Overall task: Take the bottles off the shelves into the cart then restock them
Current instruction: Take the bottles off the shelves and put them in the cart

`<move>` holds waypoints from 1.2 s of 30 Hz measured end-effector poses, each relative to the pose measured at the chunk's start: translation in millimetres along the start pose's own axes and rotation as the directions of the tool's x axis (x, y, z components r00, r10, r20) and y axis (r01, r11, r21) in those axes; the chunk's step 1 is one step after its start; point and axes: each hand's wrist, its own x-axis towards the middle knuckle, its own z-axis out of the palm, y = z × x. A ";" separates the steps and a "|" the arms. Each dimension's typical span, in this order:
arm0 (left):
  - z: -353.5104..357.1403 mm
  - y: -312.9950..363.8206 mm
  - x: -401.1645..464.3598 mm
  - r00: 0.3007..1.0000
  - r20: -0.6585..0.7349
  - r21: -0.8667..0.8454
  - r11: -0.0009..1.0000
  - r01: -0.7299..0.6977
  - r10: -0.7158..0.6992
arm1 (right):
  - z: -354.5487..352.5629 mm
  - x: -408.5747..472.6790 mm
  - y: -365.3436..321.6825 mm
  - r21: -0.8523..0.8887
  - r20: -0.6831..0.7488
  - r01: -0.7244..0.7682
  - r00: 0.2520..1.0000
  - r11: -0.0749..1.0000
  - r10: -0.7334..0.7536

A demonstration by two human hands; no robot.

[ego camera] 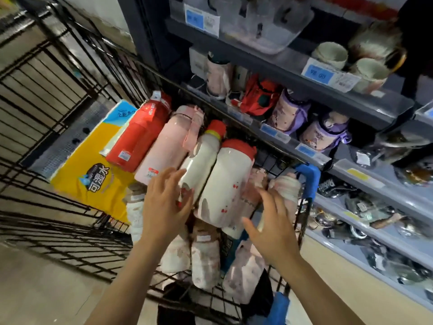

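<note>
Bottles piled in the cart (70, 95), both hands reaching in over them.

Left hand (164, 202) has its fingers spread, tips touching the slim white bottle (201, 165); right hand (269, 221) hovers open-fingered, gripping nothing, just right of the white cherry-print bottle (225, 184). Left of those lie the pink bottle (164, 151) and red bottle (138, 139); purple bottles (288, 111) sit on the shelf (351, 99) right of the cart.

Pale wall (93, 5); beige floor (35, 289) — blurred.

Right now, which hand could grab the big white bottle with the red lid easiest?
Probably the right hand: it hovers open beside the big white bottle with the red lid, while the left hand touches the slimmer white bottle.
</note>
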 end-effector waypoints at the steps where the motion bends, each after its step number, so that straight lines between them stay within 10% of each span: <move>1: -6.0 -8.2 -2.9 0.999 0.022 -0.026 0.999 -0.028 0.028 | 6.5 -6.4 -8.5 0.002 -0.021 -0.026 0.999 1.000 0.026; 8: -80.3 -73.8 -23.1 0.986 0.047 -0.144 0.978 -0.153 0.162 | 61.9 -61.4 -94.5 0.073 -0.101 -0.137 0.984 0.988 0.144; 36: -114.7 -127.9 85.5 0.974 0.165 -0.023 0.986 0.162 -0.157 | 73.3 58.9 -193.5 0.145 -0.177 -0.011 0.983 0.989 0.037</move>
